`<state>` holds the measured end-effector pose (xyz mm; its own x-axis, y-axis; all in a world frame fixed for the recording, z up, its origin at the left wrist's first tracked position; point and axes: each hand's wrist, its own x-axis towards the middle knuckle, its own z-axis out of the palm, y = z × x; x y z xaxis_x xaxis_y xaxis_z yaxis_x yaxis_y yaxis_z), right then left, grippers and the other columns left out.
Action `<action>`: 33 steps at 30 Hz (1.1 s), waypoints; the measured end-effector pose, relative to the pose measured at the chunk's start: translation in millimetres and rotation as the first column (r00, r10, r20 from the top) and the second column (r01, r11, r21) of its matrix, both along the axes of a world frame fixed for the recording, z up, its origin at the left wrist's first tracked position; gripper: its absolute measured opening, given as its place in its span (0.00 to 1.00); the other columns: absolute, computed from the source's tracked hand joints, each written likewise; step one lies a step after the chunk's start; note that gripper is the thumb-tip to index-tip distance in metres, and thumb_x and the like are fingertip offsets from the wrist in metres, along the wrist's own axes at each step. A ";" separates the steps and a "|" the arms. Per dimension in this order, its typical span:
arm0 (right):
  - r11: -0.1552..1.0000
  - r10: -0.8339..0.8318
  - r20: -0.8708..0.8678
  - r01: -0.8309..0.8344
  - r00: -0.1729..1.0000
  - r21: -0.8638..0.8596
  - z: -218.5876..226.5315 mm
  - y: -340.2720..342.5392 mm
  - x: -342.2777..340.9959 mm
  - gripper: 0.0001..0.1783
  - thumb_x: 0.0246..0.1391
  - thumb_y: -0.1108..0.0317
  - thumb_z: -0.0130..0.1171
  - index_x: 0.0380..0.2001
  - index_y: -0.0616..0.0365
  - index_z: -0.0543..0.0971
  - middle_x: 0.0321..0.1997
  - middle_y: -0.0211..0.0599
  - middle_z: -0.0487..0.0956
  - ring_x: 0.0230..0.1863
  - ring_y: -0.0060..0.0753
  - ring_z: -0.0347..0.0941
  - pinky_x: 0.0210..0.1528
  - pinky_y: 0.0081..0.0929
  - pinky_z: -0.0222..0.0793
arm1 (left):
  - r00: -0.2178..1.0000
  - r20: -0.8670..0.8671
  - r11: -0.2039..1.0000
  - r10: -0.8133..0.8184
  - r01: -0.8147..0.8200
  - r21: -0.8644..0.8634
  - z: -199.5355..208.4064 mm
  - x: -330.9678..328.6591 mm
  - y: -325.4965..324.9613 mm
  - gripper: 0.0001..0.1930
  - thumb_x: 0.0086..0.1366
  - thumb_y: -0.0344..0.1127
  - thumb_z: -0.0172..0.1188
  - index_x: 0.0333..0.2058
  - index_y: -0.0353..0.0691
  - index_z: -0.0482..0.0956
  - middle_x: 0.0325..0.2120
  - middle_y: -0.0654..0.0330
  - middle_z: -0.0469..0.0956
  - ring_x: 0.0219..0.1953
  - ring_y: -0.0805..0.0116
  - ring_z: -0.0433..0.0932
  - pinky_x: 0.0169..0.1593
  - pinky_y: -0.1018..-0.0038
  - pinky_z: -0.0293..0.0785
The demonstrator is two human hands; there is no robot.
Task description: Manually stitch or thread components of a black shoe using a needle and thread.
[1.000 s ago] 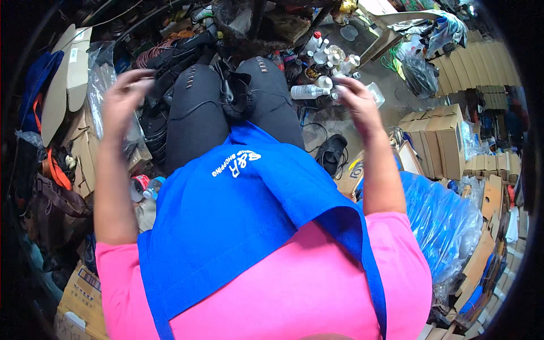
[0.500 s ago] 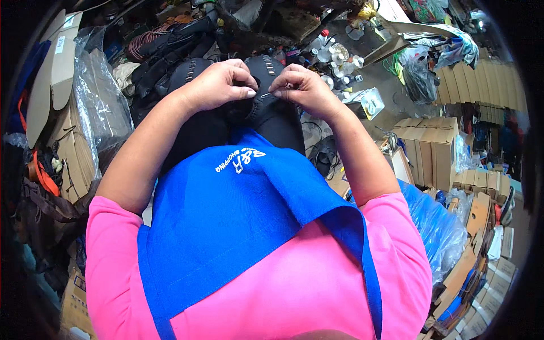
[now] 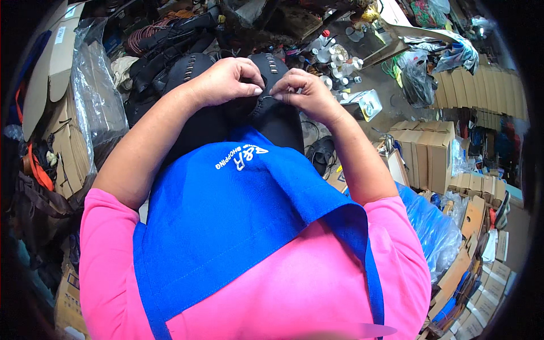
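Over my lap, my left hand (image 3: 233,82) is closed, thumb against curled fingers, on the edge of a black piece (image 3: 262,107) of leather-like material. Facing it, my right hand (image 3: 300,93) pinches thumb and fingers together at a thin pale needle or thread, too fine to tell which. The fingertips of both hands are a small gap apart. Light stitch-like marks run along the black piece's edge. Part of that piece is hidden under my left hand. My knees, in black trousers (image 3: 190,71) with ladder-like slits, show behind the hands.
Small bottles (image 3: 340,59) stand beyond my right hand, near a clear plastic container (image 3: 369,105). Cardboard boxes (image 3: 425,153) and blue plastic-wrapped goods (image 3: 428,221) lie on the right. Flattened cardboard (image 3: 65,56) and clear plastic sheeting (image 3: 102,85) stand on the left.
My right hand has turned slightly and its fingertips sit a little lower; less of the thin pale line shows. My left hand has shifted slightly to the right, still closed.
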<state>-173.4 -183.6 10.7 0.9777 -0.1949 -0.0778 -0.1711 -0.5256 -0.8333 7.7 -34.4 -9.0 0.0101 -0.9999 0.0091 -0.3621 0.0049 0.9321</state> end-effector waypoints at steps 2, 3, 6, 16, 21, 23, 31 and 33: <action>0.998 -0.024 0.003 0.024 1.000 0.062 -6.2 4.5 -2.7 0.08 0.44 0.72 0.65 0.31 0.52 0.83 0.29 0.28 0.74 0.35 0.23 0.72 0.39 0.22 0.69 | 1.000 -0.006 1.000 -0.005 0.005 0.013 -0.5 -0.8 -0.3 0.07 0.56 0.31 0.62 0.33 0.35 0.81 0.33 0.60 0.74 0.40 0.71 0.73 0.47 0.75 0.68; 0.997 -0.052 0.032 0.050 0.998 0.056 -9.3 6.6 -4.2 0.08 0.44 0.73 0.65 0.32 0.53 0.83 0.28 0.28 0.74 0.34 0.22 0.71 0.38 0.21 0.68 | 0.997 -0.083 0.997 0.002 0.005 0.083 -2.7 -0.2 -0.1 0.09 0.56 0.31 0.62 0.34 0.35 0.81 0.33 0.60 0.74 0.40 0.71 0.73 0.47 0.75 0.68; 0.994 -0.105 0.078 0.102 0.991 0.036 -12.9 13.8 -13.3 0.08 0.44 0.74 0.64 0.32 0.53 0.83 0.27 0.27 0.74 0.32 0.21 0.70 0.36 0.21 0.67 | 0.980 -0.199 0.987 -0.018 0.050 0.155 -7.1 2.6 3.1 0.12 0.56 0.32 0.62 0.38 0.35 0.81 0.33 0.60 0.74 0.40 0.71 0.73 0.48 0.75 0.68; 0.915 0.010 0.072 0.020 0.997 -0.402 15.0 29.3 -20.9 0.13 0.43 0.75 0.59 0.33 0.48 0.82 0.30 0.39 0.73 0.33 0.44 0.73 0.36 0.35 0.70 | 0.969 -0.025 0.955 -0.244 0.245 0.166 2.1 5.6 -1.0 0.17 0.58 0.33 0.57 0.47 0.41 0.80 0.27 0.60 0.70 0.34 0.68 0.69 0.44 0.73 0.66; 0.689 0.271 -0.139 -0.293 0.953 -0.664 40.0 22.0 3.3 0.10 0.46 0.69 0.55 0.32 0.49 0.82 0.34 0.42 0.73 0.38 0.49 0.73 0.40 0.41 0.70 | 0.952 0.039 0.940 -0.303 0.291 0.178 6.1 5.3 -4.1 0.17 0.56 0.28 0.58 0.45 0.38 0.79 0.30 0.58 0.74 0.39 0.68 0.73 0.47 0.73 0.68; 0.663 0.259 -0.204 -0.327 0.944 -0.673 40.2 21.0 10.8 0.09 0.48 0.66 0.54 0.31 0.50 0.82 0.35 0.42 0.73 0.40 0.48 0.73 0.42 0.40 0.69 | 0.953 0.088 0.946 -0.291 0.273 0.174 7.7 2.4 -7.3 0.16 0.54 0.26 0.58 0.44 0.37 0.79 0.32 0.58 0.76 0.40 0.69 0.75 0.48 0.73 0.69; 0.937 0.155 -0.251 -0.223 0.955 -0.270 32.6 -2.8 3.2 0.12 0.43 0.68 0.65 0.35 0.51 0.83 0.32 0.40 0.77 0.38 0.42 0.75 0.42 0.34 0.71 | 0.999 0.032 0.976 -0.023 0.016 0.217 -2.5 4.0 -19.1 0.12 0.49 0.21 0.64 0.35 0.33 0.78 0.31 0.62 0.81 0.35 0.74 0.78 0.44 0.75 0.73; 0.892 0.180 -0.247 -0.264 0.952 -0.368 35.6 3.7 7.6 0.11 0.43 0.68 0.65 0.34 0.52 0.83 0.32 0.40 0.77 0.38 0.42 0.75 0.42 0.33 0.71 | 0.999 0.046 0.988 0.008 -0.015 0.151 -2.3 4.4 -17.4 0.12 0.47 0.27 0.67 0.34 0.36 0.81 0.28 0.57 0.81 0.34 0.70 0.79 0.41 0.72 0.74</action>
